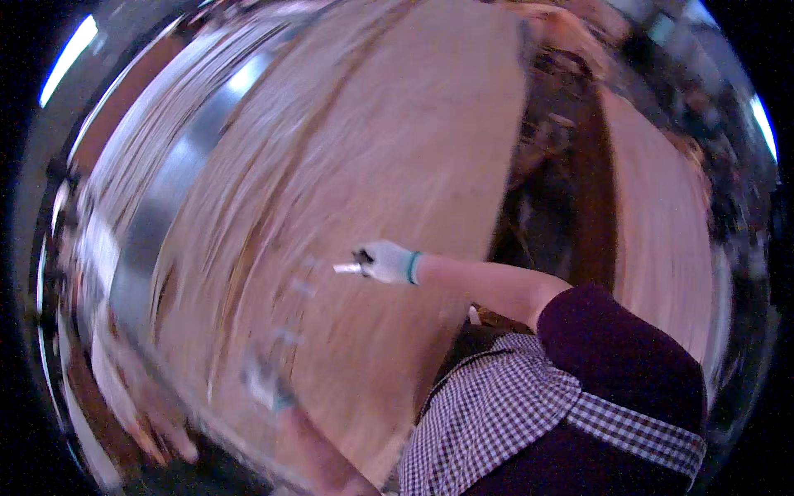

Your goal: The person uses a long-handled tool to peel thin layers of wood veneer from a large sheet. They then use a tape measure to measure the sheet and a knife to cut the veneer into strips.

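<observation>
A large tan sheet that looks like wood veneer, streaked with long brown lines, spreads under both my hands. My right hand, in a white glove with a teal cuff, is closed over the sheet's middle. From its fingers juts a small flat white piece with something black beside it; its kind is unclear. My left hand, gloved the same way, is over the sheet's near left part, and motion smears its fingers. Between the hands, a few small pale patches show on the sheet, blurred.
A shiny metal strip runs along the sheet's left side, with more streaked pale sheets past it. On the right, a dark gap with clutter separates it from another pale stack. My checked apron is by the near edge.
</observation>
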`<state>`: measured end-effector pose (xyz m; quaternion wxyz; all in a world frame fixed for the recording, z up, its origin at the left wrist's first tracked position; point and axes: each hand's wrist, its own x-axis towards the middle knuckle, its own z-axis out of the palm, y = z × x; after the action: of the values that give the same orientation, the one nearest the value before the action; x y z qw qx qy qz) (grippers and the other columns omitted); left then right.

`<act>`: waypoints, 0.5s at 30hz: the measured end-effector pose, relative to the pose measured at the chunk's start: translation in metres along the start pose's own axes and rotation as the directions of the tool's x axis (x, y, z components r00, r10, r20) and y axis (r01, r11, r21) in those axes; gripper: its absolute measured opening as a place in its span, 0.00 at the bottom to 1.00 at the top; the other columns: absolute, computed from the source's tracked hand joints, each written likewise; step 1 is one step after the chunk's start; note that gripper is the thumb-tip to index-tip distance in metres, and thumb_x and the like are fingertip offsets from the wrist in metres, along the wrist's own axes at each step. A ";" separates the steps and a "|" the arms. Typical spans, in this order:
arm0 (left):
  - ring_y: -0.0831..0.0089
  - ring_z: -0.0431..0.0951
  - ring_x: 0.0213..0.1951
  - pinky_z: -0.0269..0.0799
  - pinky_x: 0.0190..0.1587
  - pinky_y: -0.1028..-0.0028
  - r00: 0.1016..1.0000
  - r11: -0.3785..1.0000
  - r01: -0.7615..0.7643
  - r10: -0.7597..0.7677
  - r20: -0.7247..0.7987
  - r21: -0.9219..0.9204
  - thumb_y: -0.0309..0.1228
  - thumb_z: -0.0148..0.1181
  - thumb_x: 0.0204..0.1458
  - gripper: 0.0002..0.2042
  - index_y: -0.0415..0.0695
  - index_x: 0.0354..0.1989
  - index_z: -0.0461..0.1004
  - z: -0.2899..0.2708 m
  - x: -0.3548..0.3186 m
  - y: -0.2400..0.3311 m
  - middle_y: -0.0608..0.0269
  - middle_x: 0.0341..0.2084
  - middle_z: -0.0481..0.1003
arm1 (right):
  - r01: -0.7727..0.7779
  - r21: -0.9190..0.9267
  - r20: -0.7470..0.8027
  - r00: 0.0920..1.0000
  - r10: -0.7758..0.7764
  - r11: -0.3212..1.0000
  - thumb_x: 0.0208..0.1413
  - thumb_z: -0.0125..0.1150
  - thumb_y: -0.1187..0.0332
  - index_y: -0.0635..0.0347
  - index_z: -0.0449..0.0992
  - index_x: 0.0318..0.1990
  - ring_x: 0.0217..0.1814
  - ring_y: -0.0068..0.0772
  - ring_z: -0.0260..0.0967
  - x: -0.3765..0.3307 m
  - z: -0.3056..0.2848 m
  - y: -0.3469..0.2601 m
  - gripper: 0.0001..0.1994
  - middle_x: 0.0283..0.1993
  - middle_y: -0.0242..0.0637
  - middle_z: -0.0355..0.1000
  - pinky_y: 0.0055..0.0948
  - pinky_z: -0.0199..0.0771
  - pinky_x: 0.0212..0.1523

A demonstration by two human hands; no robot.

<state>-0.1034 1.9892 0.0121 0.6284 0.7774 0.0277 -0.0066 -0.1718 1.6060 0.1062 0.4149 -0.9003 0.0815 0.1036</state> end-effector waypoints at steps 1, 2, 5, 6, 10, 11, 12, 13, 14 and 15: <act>0.66 0.74 0.46 0.71 0.50 0.71 0.965 0.953 -0.125 0.181 -0.190 0.275 0.25 0.54 0.52 0.17 0.35 0.52 0.70 -0.030 0.003 -0.004 0.55 0.49 0.73 | -0.077 0.114 -0.004 0.997 0.078 0.991 0.54 0.55 0.59 0.59 0.73 0.46 0.31 0.30 0.71 -0.024 -0.015 0.019 0.16 0.33 0.40 0.74 0.30 0.70 0.36; 0.61 0.68 0.55 0.66 0.55 0.67 0.958 0.679 0.005 0.207 -0.198 0.734 0.33 0.48 0.57 0.20 0.39 0.57 0.66 -0.113 0.007 -0.059 0.52 0.56 0.66 | -0.099 0.224 0.037 0.995 0.093 0.969 0.54 0.56 0.59 0.60 0.72 0.48 0.29 0.29 0.70 -0.046 -0.024 0.025 0.18 0.31 0.38 0.74 0.29 0.70 0.34; 0.63 0.47 0.68 0.45 0.64 0.51 0.947 -0.027 0.298 -0.115 -0.300 0.954 0.47 0.38 0.60 0.30 0.46 0.68 0.45 -0.047 -0.013 0.006 0.55 0.68 0.44 | -0.340 0.374 -0.131 0.902 0.412 0.863 0.53 0.57 0.57 0.66 0.71 0.47 0.27 0.26 0.68 -0.152 -0.060 0.121 0.21 0.30 0.37 0.73 0.30 0.69 0.29; 0.62 0.48 0.67 0.43 0.65 0.52 0.931 0.056 0.364 -0.057 -0.361 0.930 0.47 0.36 0.60 0.28 0.47 0.66 0.52 -0.054 -0.017 -0.001 0.54 0.67 0.48 | -0.505 0.381 -0.016 0.834 0.551 0.775 0.51 0.58 0.56 0.66 0.74 0.41 0.26 0.28 0.69 -0.176 -0.087 0.111 0.20 0.29 0.41 0.74 0.31 0.69 0.28; 0.48 0.70 0.51 0.67 0.52 0.56 0.920 -0.346 -0.003 0.366 0.138 0.938 0.43 0.50 0.55 0.24 0.39 0.55 0.66 -0.059 -0.025 0.019 0.49 0.48 0.71 | -0.738 0.323 -0.185 0.564 0.805 0.592 0.50 0.57 0.50 0.62 0.76 0.36 0.23 0.33 0.70 -0.284 -0.053 0.284 0.21 0.27 0.42 0.73 0.32 0.69 0.27; 0.46 0.69 0.51 0.67 0.51 0.52 0.945 -0.219 0.132 0.324 -0.055 0.967 0.46 0.48 0.55 0.25 0.41 0.55 0.67 -0.036 -0.031 0.052 0.49 0.49 0.70 | -0.742 0.426 -0.137 0.512 0.848 0.518 0.50 0.57 0.46 0.61 0.76 0.40 0.23 0.34 0.69 -0.304 -0.038 0.311 0.24 0.28 0.43 0.73 0.32 0.69 0.28; 0.45 0.68 0.52 0.67 0.50 0.48 0.935 -0.091 0.285 0.246 -0.256 0.954 0.49 0.46 0.55 0.26 0.43 0.55 0.67 -0.011 -0.039 0.076 0.50 0.50 0.70 | -0.739 0.507 -0.081 0.472 0.878 0.444 0.50 0.56 0.43 0.61 0.75 0.43 0.23 0.34 0.69 -0.314 -0.031 0.331 0.27 0.28 0.44 0.73 0.32 0.70 0.28; 0.48 0.65 0.55 0.63 0.53 0.49 0.963 -0.263 0.197 0.230 -0.137 0.944 0.49 0.45 0.55 0.26 0.44 0.57 0.65 0.027 -0.045 0.090 0.51 0.52 0.67 | -0.739 0.522 -0.050 0.472 0.880 0.426 0.51 0.55 0.41 0.59 0.74 0.47 0.23 0.34 0.69 -0.320 -0.031 0.355 0.29 0.29 0.43 0.74 0.32 0.70 0.28; 0.50 0.62 0.57 0.59 0.55 0.49 0.982 -0.429 0.094 0.188 -0.013 0.899 0.48 0.44 0.56 0.26 0.45 0.58 0.63 0.073 -0.048 0.099 0.52 0.55 0.64 | -0.744 0.537 -0.018 0.460 0.888 0.397 0.51 0.54 0.40 0.58 0.73 0.51 0.22 0.34 0.68 -0.327 -0.027 0.383 0.31 0.29 0.42 0.74 0.31 0.71 0.28; 0.53 0.59 0.59 0.55 0.58 0.50 0.987 -0.575 -0.005 0.131 0.098 0.818 0.48 0.43 0.57 0.26 0.45 0.60 0.61 0.129 -0.053 0.101 0.53 0.57 0.62 | -0.780 0.418 -0.100 0.470 0.877 0.466 0.52 0.53 0.41 0.60 0.71 0.53 0.24 0.34 0.69 -0.327 -0.034 0.408 0.32 0.31 0.40 0.74 0.32 0.72 0.31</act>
<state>-0.1484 1.8400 0.0858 -0.3991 0.9153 -0.0281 0.0464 -0.5781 1.3379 -0.0877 0.4295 -0.6682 0.5908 0.1411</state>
